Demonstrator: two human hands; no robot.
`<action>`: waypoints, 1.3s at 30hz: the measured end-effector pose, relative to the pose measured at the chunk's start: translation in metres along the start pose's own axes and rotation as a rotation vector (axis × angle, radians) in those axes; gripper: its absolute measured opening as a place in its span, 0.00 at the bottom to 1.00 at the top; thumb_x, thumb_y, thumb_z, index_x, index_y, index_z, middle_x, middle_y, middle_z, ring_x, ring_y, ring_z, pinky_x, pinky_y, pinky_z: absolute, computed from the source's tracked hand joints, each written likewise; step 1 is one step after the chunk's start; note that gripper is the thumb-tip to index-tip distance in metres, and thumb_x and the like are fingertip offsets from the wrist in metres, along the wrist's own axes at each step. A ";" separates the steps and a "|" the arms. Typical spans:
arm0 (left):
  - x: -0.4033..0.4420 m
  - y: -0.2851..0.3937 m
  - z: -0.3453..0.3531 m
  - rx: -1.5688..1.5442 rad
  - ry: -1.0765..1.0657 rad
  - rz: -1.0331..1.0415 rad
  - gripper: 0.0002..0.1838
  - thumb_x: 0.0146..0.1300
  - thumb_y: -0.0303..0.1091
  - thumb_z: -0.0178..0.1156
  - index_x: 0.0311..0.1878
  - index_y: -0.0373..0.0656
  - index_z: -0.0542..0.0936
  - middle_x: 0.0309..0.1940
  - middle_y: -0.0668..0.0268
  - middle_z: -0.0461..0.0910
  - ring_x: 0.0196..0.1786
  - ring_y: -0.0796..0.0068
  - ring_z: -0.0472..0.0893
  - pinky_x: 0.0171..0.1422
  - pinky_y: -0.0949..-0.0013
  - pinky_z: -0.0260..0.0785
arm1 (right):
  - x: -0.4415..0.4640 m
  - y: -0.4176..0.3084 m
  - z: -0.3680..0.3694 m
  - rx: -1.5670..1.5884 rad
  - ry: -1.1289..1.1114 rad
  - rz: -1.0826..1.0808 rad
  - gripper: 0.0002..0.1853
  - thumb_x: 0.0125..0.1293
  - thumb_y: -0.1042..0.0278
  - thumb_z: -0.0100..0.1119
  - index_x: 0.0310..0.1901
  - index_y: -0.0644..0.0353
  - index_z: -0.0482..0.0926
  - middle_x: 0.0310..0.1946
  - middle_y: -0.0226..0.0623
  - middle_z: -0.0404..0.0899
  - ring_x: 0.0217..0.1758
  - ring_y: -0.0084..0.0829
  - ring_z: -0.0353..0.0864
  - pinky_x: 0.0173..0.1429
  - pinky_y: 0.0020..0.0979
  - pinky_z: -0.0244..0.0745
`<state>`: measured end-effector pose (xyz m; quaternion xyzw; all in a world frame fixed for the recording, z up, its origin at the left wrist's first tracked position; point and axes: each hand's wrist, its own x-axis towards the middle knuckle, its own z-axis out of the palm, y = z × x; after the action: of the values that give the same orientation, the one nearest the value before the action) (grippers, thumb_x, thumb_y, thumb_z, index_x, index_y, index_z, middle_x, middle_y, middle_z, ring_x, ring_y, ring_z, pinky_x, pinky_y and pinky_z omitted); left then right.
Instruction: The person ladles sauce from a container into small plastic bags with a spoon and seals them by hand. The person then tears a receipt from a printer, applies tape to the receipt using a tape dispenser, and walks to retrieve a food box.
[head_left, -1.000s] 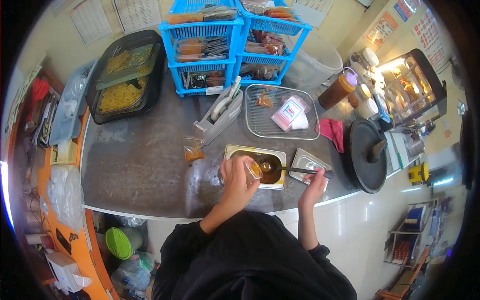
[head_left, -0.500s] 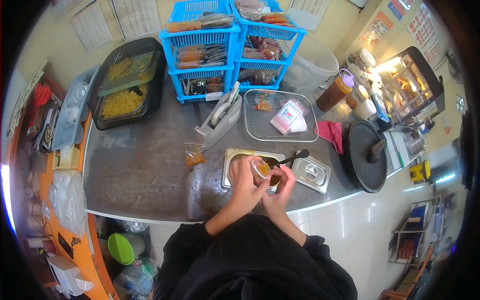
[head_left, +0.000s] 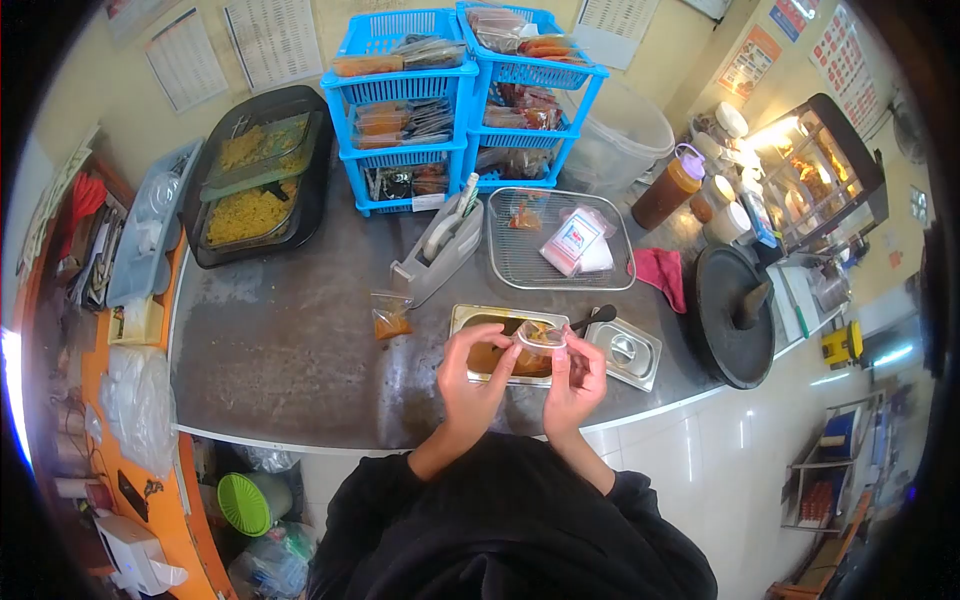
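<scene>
Drawn together since a second ago, left hand (head_left: 468, 388) and right hand (head_left: 576, 390) pinch opposite sides of the small clear container (head_left: 540, 338), probably steadying it above the metal tub (head_left: 462, 316), where drips could fall; the released ladle's black handle (head_left: 600, 315) juts past the rim.

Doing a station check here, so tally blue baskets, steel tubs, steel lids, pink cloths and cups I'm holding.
Blue baskets: 6
Steel tub: 1
Steel lid: 1
Pink cloth: 1
Held cup: 1
Total: 10

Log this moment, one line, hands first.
left hand: holds clear container | right hand: holds same | metal pan: uncovered | metal lid: beside pan
</scene>
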<state>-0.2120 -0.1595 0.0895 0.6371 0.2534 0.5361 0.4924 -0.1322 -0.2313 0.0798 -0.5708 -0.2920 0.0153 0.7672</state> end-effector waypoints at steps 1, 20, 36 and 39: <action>0.002 -0.001 0.000 0.076 0.015 0.144 0.14 0.48 0.18 0.64 0.40 0.37 0.77 0.37 0.61 0.79 0.38 0.69 0.78 0.50 0.69 0.66 | 0.000 -0.002 0.001 -0.003 0.011 -0.006 0.06 0.60 0.80 0.57 0.39 0.65 0.75 0.34 0.36 0.76 0.48 0.31 0.76 0.59 0.33 0.66; 0.000 0.005 -0.014 0.164 0.038 0.437 0.04 0.54 0.23 0.62 0.33 0.40 0.80 0.33 0.62 0.73 0.36 0.66 0.76 0.37 0.68 0.69 | 0.013 -0.040 -0.022 0.143 -0.529 -0.002 0.05 0.55 0.77 0.63 0.34 0.61 0.82 0.33 0.35 0.81 0.41 0.29 0.78 0.67 0.42 0.59; 0.070 0.072 -0.052 0.479 -1.155 0.641 0.11 0.43 0.27 0.66 0.34 0.51 0.83 0.38 0.66 0.69 0.48 0.62 0.66 0.57 0.57 0.58 | 0.100 -0.104 -0.057 -0.567 -1.453 -0.389 0.04 0.58 0.62 0.60 0.31 0.49 0.81 0.25 0.29 0.68 0.43 0.30 0.72 0.69 0.47 0.50; 0.074 0.084 -0.057 0.517 -1.073 0.756 0.10 0.44 0.30 0.66 0.34 0.49 0.81 0.39 0.66 0.70 0.49 0.61 0.66 0.58 0.55 0.58 | 0.109 -0.126 -0.049 -0.645 -1.386 -0.496 0.06 0.59 0.60 0.57 0.32 0.50 0.80 0.25 0.28 0.68 0.40 0.28 0.72 0.67 0.43 0.52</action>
<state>-0.2602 -0.1091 0.1939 0.9545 -0.1437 0.2048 0.1622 -0.0581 -0.2790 0.2295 -0.5436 -0.8101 0.1103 0.1901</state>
